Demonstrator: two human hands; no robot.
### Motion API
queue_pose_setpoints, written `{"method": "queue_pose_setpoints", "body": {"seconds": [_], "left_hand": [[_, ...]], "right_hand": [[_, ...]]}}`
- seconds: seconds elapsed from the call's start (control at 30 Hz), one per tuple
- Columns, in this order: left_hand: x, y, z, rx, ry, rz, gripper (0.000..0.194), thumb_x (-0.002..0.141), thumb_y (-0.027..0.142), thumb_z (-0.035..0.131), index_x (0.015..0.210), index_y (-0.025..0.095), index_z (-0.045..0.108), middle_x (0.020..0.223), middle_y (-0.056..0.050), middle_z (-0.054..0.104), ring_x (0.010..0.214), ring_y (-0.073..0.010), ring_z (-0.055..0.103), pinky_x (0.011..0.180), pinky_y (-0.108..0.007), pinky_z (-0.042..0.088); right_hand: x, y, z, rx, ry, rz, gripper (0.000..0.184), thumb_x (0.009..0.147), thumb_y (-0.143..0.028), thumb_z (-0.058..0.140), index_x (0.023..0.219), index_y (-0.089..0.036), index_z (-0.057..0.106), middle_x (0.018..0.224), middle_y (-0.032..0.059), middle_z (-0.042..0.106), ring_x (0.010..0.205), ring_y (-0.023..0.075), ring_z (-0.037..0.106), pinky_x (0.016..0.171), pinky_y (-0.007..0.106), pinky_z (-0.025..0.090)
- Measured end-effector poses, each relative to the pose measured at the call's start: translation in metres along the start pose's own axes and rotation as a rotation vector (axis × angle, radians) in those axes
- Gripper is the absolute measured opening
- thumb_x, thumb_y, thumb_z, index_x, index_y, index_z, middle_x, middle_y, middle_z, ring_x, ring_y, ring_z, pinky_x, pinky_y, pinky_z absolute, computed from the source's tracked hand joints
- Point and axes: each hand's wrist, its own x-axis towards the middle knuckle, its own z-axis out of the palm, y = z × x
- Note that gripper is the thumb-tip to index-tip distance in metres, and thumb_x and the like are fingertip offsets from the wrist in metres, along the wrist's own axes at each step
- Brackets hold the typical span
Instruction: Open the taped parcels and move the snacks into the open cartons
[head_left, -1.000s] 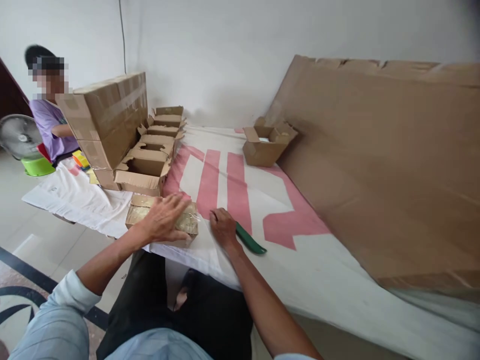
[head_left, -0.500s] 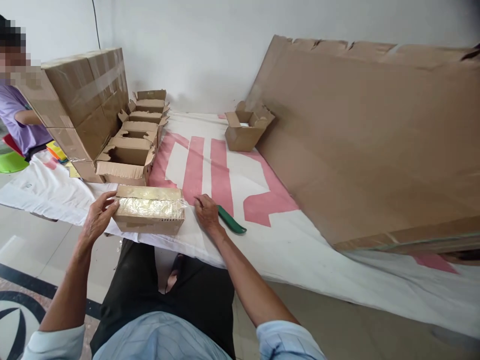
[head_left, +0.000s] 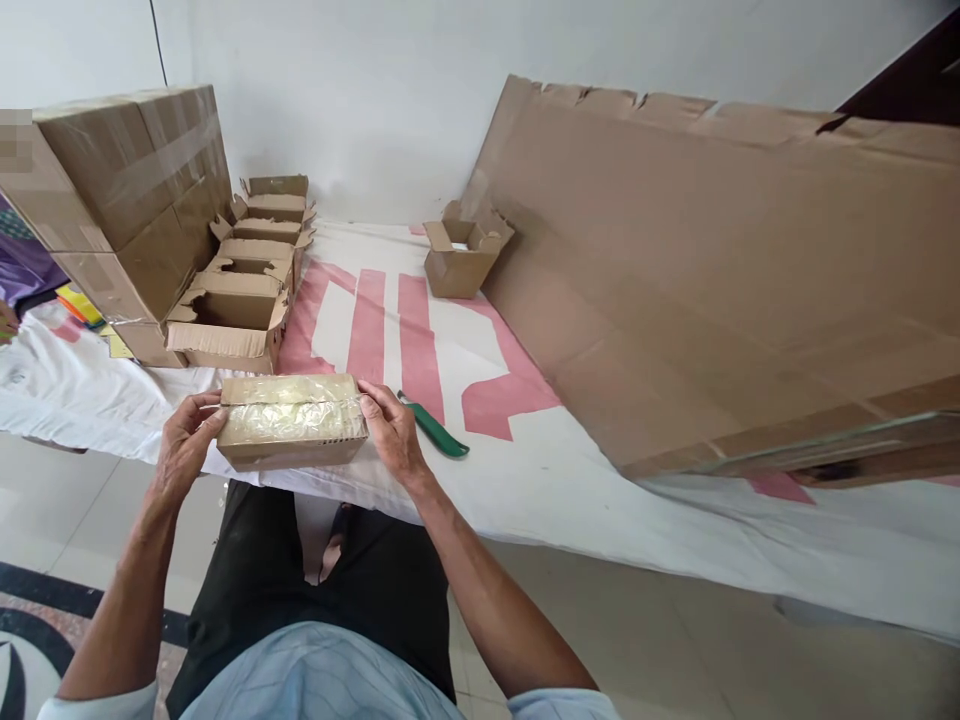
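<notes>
A closed cardboard box [head_left: 292, 430] with shiny clear tape across its top lies at the table's front edge. My left hand [head_left: 186, 440] grips its left end, fingers behind and thumb on the near side. At the opposite end, my right hand [head_left: 391, 432] holds the upper right corner between thumb and fingers. Just right of that hand lies a green-handled tool [head_left: 439, 432], apart from it on the cloth; its front end is partly hidden.
Several open cardboard boxes [head_left: 225, 310] line up at the left, beside stacked taped cartons [head_left: 142, 200]. A small open box [head_left: 457, 265] stands near a large leaning cardboard sheet [head_left: 675, 270]. White cloth with pink patches [head_left: 525, 500] covers the table. Another person's sleeve [head_left: 22, 260] shows far left.
My right hand has moved left from beside the green-handled tool and taken hold of the box's right end. My left hand stays on the box. The view has turned slightly right.
</notes>
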Motion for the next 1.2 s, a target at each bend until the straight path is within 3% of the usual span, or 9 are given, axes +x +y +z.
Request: {"method": "queue_pose_setpoints", "body": {"seconds": [0.1,0.17,0.23,0.37,0.47,0.57,0.83,1.2], "left_hand": [[-0.004,0.002,0.004,-0.003,0.005,0.028,0.053,0.084,0.071,0.09,0.105,0.022,0.082,0.145,-0.014,0.08,0.126,-0.0361,0.077,0.104,-0.047,0.064],[-0.005,0.001,0.006,0.035,0.02,0.062,0.048,0.086,0.069,0.089,0.099,0.023,0.084,0.146,-0.013,0.08,0.142,-0.0395,0.07,0.12,-0.051,0.057],[-0.004,-0.001,0.007,0.039,0.025,0.058,0.047,0.088,0.069,0.087,0.098,0.023,0.086,0.152,-0.013,0.077,0.153,-0.0412,0.063,0.125,-0.051,0.054],[0.001,-0.002,0.004,-0.028,-0.044,-0.032,0.05,0.089,0.07,0.084,0.105,0.023,0.088,0.166,-0.015,0.069,0.153,-0.044,0.062,0.103,-0.047,0.065],[0.007,0.0,0.0,0.044,-0.097,0.026,0.042,0.087,0.064,0.088,0.099,0.023,0.088,0.157,-0.014,0.073,0.153,-0.0424,0.062,0.116,-0.05,0.06],[0.014,0.001,-0.002,0.112,-0.116,0.106,0.04,0.087,0.063,0.09,0.093,0.024,0.087,0.145,-0.013,0.077,0.15,-0.0397,0.064,0.131,-0.053,0.05],[0.023,-0.006,-0.005,0.151,-0.165,0.137,0.051,0.084,0.072,0.092,0.1,0.023,0.087,0.147,-0.016,0.074,0.144,-0.0392,0.068,0.1,-0.042,0.067],[0.025,-0.005,-0.005,0.16,-0.293,0.157,0.057,0.089,0.074,0.088,0.123,0.028,0.09,0.171,-0.015,0.062,0.164,-0.0446,0.054,0.102,-0.043,0.071]], "right_hand": [[-0.001,-0.001,-0.002,0.025,0.011,0.037,0.054,0.103,-0.067,0.071,0.131,-0.024,0.085,0.132,0.0139,0.085,0.121,0.0322,0.079,0.094,0.043,0.067],[-0.002,-0.001,-0.003,0.031,0.007,0.062,0.048,0.102,-0.065,0.072,0.123,-0.023,0.083,0.123,0.0121,0.086,0.111,0.0296,0.08,0.091,0.041,0.066],[-0.003,-0.002,-0.004,0.021,-0.004,0.078,0.041,0.101,-0.062,0.072,0.113,-0.023,0.081,0.113,0.01,0.086,0.1,0.0264,0.078,0.085,0.038,0.064],[-0.002,-0.006,-0.007,0.018,0.013,0.058,0.033,0.1,-0.057,0.073,0.1,-0.024,0.077,0.123,0.0117,0.084,0.096,0.0235,0.076,0.079,0.035,0.061],[0.0,-0.009,-0.009,0.037,0.008,0.029,0.031,0.101,-0.055,0.072,0.097,-0.025,0.077,0.134,0.0134,0.082,0.099,0.0237,0.077,0.077,0.035,0.062],[0.002,-0.011,-0.008,0.021,0.012,0.01,0.032,0.102,-0.056,0.072,0.094,-0.025,0.077,0.131,0.0133,0.082,0.101,0.0245,0.077,0.079,0.036,0.062],[0.01,0.0,-0.009,0.17,0.044,0.115,0.034,0.097,-0.059,0.079,0.09,-0.026,0.079,0.13,0.0113,0.084,0.122,0.0292,0.077,0.105,0.044,0.062],[0.016,-0.005,-0.01,0.423,0.048,0.31,0.031,0.079,-0.052,0.09,0.076,-0.024,0.076,0.131,0.0087,0.084,0.103,0.0238,0.076,0.09,0.036,0.063]]}}
